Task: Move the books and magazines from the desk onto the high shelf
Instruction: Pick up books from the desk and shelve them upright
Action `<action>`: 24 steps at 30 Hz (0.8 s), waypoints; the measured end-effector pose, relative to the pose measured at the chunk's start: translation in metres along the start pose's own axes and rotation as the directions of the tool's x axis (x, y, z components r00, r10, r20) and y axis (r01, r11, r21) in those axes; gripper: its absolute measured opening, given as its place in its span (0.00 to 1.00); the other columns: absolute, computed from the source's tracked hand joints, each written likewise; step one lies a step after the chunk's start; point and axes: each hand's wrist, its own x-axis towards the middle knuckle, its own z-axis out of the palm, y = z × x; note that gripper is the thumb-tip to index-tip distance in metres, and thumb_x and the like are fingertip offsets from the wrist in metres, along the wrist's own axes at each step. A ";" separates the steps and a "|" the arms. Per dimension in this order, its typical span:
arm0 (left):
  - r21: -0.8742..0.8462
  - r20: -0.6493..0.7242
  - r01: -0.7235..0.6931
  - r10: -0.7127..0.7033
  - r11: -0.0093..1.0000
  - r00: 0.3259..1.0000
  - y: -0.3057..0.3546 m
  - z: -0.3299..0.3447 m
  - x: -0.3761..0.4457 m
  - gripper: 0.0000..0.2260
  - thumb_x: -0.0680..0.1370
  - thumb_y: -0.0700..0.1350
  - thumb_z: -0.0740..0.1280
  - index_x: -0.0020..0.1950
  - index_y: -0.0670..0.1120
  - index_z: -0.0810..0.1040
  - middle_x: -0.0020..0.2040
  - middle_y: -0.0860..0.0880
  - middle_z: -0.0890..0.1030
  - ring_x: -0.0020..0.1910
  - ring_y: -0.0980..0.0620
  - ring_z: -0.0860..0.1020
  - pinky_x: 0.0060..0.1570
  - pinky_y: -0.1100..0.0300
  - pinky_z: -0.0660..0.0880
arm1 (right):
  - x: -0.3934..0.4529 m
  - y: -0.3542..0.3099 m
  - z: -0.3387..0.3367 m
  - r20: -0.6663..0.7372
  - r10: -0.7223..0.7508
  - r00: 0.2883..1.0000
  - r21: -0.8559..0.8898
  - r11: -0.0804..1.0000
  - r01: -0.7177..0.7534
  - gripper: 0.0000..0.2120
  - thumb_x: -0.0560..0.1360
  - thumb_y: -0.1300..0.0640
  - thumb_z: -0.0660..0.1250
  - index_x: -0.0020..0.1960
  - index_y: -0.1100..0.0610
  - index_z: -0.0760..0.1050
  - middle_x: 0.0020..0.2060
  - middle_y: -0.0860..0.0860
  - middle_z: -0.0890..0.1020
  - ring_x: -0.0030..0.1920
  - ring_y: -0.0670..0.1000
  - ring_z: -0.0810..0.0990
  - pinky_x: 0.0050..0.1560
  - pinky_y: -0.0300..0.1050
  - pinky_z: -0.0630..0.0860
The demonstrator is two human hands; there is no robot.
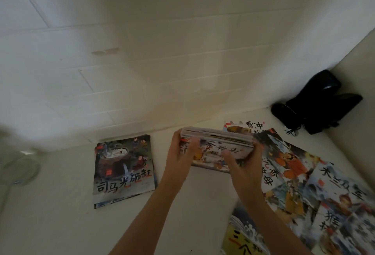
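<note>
At far left a pale, blurred fan-like object stands at the edge of the white surface, which meets a white panelled wall behind. Further right a small pile of picture books lies flat on the surface, near the wall. In the middle, the left hand and right hand grip a stack of thin books from either end, fingers curled round its edges, thumbs on the cover; its far edge is tilted up. More books lie spread and overlapping to the right, reaching the lower edge. In the right corner, where the wall turns, sits a black object, too dark to identify.
</note>
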 end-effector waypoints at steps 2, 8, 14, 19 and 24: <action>-0.023 -0.084 -0.002 0.000 1.000 0.996 0.013 0.012 0.004 0.22 0.75 0.65 0.62 0.58 0.49 0.76 0.49 0.51 0.82 0.50 0.53 0.82 0.50 0.58 0.79 | 0.003 -0.009 0.009 -0.087 -0.027 0.996 0.101 0.994 0.036 0.26 0.69 0.46 0.71 0.62 0.54 0.68 0.52 0.45 0.78 0.53 0.47 0.80 0.50 0.39 0.79; -0.031 -0.219 0.244 -0.245 0.969 0.945 0.001 0.026 0.014 0.28 0.71 0.69 0.65 0.65 0.54 0.72 0.55 0.53 0.82 0.55 0.51 0.80 0.58 0.48 0.77 | 0.008 0.002 0.028 -0.218 0.283 0.934 0.184 0.952 -0.245 0.29 0.70 0.29 0.62 0.57 0.53 0.70 0.53 0.59 0.79 0.53 0.57 0.80 0.52 0.59 0.79; 0.017 0.061 0.123 -0.124 0.992 0.990 -0.005 0.006 -0.001 0.22 0.76 0.55 0.68 0.66 0.52 0.66 0.57 0.54 0.79 0.57 0.59 0.78 0.55 0.63 0.76 | -0.002 0.010 0.006 0.075 0.201 0.977 0.050 0.977 -0.205 0.26 0.78 0.42 0.59 0.70 0.54 0.60 0.57 0.43 0.74 0.56 0.41 0.74 0.60 0.50 0.72; 0.306 -0.170 0.129 -0.080 0.943 0.982 -0.031 -0.019 -0.001 0.14 0.76 0.32 0.66 0.56 0.48 0.76 0.49 0.52 0.82 0.50 0.52 0.81 0.48 0.60 0.79 | -0.011 0.044 -0.002 -0.064 0.086 0.994 -0.327 0.940 -0.102 0.15 0.78 0.64 0.64 0.64 0.63 0.71 0.49 0.51 0.81 0.51 0.51 0.81 0.56 0.43 0.78; 0.357 -0.281 0.222 -0.123 0.907 0.952 -0.010 -0.072 -0.008 0.12 0.76 0.38 0.68 0.58 0.48 0.80 0.48 0.53 0.84 0.48 0.56 0.82 0.49 0.58 0.79 | -0.003 0.017 0.040 0.054 0.141 0.989 -0.414 0.904 -0.106 0.17 0.78 0.61 0.65 0.66 0.56 0.75 0.49 0.50 0.83 0.44 0.46 0.80 0.38 0.23 0.72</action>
